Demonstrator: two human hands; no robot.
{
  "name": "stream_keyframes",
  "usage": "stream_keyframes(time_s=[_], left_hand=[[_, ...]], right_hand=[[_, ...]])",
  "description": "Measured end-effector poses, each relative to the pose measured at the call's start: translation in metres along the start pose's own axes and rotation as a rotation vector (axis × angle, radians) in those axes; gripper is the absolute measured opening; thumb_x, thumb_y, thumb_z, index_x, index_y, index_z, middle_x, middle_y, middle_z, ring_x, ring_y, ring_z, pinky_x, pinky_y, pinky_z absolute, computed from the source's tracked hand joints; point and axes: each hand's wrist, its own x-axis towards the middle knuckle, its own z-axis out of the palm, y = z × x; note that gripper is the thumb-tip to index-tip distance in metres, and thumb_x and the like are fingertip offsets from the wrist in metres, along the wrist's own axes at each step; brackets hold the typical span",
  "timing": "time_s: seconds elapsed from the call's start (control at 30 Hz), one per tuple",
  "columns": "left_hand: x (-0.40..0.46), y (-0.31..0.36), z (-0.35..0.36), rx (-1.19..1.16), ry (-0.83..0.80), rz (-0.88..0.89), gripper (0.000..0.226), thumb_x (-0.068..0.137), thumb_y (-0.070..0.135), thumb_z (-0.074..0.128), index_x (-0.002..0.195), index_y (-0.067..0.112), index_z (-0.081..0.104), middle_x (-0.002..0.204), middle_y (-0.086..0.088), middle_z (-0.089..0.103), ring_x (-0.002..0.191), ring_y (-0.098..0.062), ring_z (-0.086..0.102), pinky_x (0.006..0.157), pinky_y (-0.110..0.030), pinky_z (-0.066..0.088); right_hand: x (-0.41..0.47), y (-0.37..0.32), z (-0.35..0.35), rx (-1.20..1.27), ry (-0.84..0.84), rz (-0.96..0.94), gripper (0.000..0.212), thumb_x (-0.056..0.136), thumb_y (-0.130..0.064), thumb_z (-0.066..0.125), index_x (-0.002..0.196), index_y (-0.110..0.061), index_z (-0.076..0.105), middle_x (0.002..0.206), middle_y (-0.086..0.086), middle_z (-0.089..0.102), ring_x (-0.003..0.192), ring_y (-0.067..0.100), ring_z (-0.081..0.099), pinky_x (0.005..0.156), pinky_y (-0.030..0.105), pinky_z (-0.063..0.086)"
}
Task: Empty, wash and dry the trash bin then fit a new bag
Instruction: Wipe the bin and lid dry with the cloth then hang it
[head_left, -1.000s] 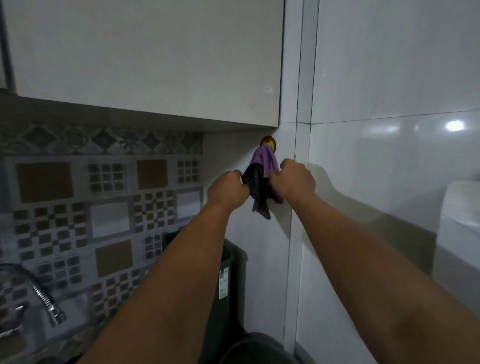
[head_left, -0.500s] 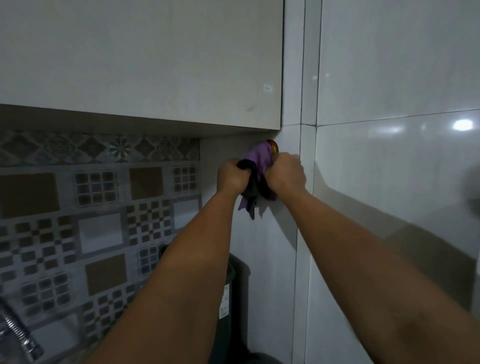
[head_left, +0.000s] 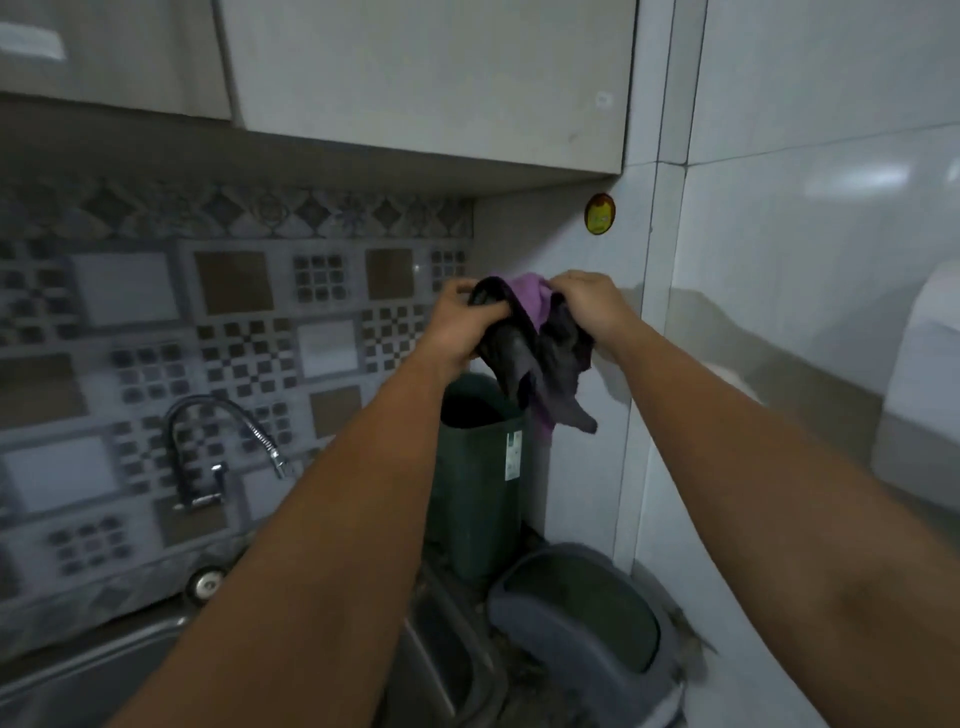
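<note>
Kitchen corner | cloth (head_left: 540, 353) bunched inside both hands' fingers (head_left: 563, 291)

purple-black cloth (head_left: 540, 343), bin (head_left: 478, 478) — seemingly dark green

This is a home kitchen. To the left of the hands (head_left: 524, 322) runs a patterned tile backsplash (head_left: 234, 332), with a black flexible faucet (head_left: 208, 441) arching over a steel sink (head_left: 93, 670) lower left. Pale wall cabinets (head_left: 426, 78) hang above the hands. Below them a dark green trash bin (head_left: 478, 488) stands on the counter (head_left: 524, 670) beside its grey lid (head_left: 587, 623). Glossy white wall tiles (head_left: 810, 260) fill the right.
</note>
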Motion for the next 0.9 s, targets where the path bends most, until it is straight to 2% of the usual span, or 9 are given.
stream_keyframes(time_s=[0.1,0.2,0.33,0.4,0.47,0.57,0.63,0.73,0.9], left_hand=[[-0.046,-0.021,-0.029,0.127,0.031,-0.104,0.048,0.084,0.026,0.081,0.128,0.024,0.063,0.117,-0.009,0.071,0.103,-0.026,0.070,0.096,-0.043,0.059],[-0.093,-0.038,-0.053,0.233,0.055,-0.221,0.025,0.093,0.035,0.071,0.106,0.014,0.074,0.111,-0.013,0.076,0.099,-0.027,0.073,0.096,-0.043,0.058],[-0.149,-0.046,-0.064,0.134,-0.079,-0.367,0.029,0.102,0.035,0.056,0.113,0.013,0.072,0.108,-0.013,0.077,0.096,-0.025,0.075,0.090,-0.041,0.059],[-0.170,-0.044,-0.065,0.061,-0.089,-0.422,0.032,0.105,0.035,0.050,0.115,0.013,0.071,0.100,-0.011,0.079,0.089,-0.023,0.076,0.074,-0.034,0.059],[-0.186,-0.041,-0.066,0.014,-0.069,-0.449,0.039,0.105,0.040,0.048,0.122,0.012,0.069,0.099,-0.010,0.079,0.093,-0.025,0.074,0.073,-0.034,0.058],[-0.202,-0.040,-0.068,-0.063,-0.019,-0.486,0.039,0.104,0.043,0.049,0.117,0.012,0.070,0.094,-0.010,0.080,0.094,-0.026,0.072,0.073,-0.035,0.057],[-0.209,-0.040,-0.069,-0.117,-0.001,-0.505,0.037,0.102,0.040,0.052,0.113,0.009,0.069,0.092,-0.013,0.079,0.092,-0.026,0.072,0.074,-0.036,0.056],[-0.217,-0.039,-0.068,-0.176,0.000,-0.517,0.034,0.099,0.036,0.053,0.108,0.007,0.069,0.091,-0.015,0.078,0.082,-0.026,0.073,0.071,-0.035,0.057],[-0.215,-0.042,-0.069,-0.227,0.041,-0.533,0.045,0.105,0.048,0.046,0.107,0.010,0.070,0.087,-0.012,0.079,0.076,-0.024,0.075,0.068,-0.035,0.056]], right_hand=[[-0.046,0.017,0.018,0.061,-0.121,0.098,0.025,0.097,-0.021,0.063,0.095,0.000,0.077,0.093,0.020,0.075,0.085,0.028,0.069,0.077,0.036,0.055],[-0.088,0.026,0.033,0.110,-0.171,0.163,0.025,0.098,-0.029,0.069,0.102,-0.006,0.078,0.102,0.017,0.078,0.093,0.029,0.075,0.086,0.039,0.063],[-0.131,0.037,0.040,0.128,-0.403,0.318,0.059,0.081,-0.059,0.079,0.116,-0.011,0.075,0.107,0.013,0.079,0.101,0.029,0.076,0.091,0.045,0.061],[-0.145,0.044,0.042,0.165,-0.564,0.384,0.059,0.082,-0.049,0.081,0.127,-0.011,0.071,0.119,0.015,0.075,0.112,0.031,0.072,0.096,0.045,0.059],[-0.153,0.055,0.043,0.211,-0.646,0.414,0.049,0.088,-0.025,0.081,0.132,-0.007,0.068,0.129,0.020,0.070,0.120,0.034,0.068,0.102,0.046,0.056],[-0.162,0.065,0.047,0.211,-0.598,0.459,0.043,0.086,-0.020,0.083,0.126,-0.011,0.073,0.130,0.018,0.070,0.119,0.034,0.068,0.101,0.048,0.056],[-0.173,0.063,0.052,0.118,-0.501,0.458,0.038,0.088,-0.033,0.081,0.121,-0.015,0.074,0.119,0.014,0.074,0.107,0.030,0.070,0.083,0.042,0.060],[-0.184,0.063,0.057,0.033,-0.379,0.452,0.053,0.082,-0.055,0.081,0.119,-0.018,0.072,0.112,0.006,0.075,0.095,0.023,0.069,0.066,0.033,0.054],[-0.192,0.078,0.061,-0.038,-0.280,0.556,0.078,0.083,-0.070,0.070,0.132,-0.010,0.063,0.123,0.009,0.069,0.094,0.024,0.065,0.077,0.037,0.052]])
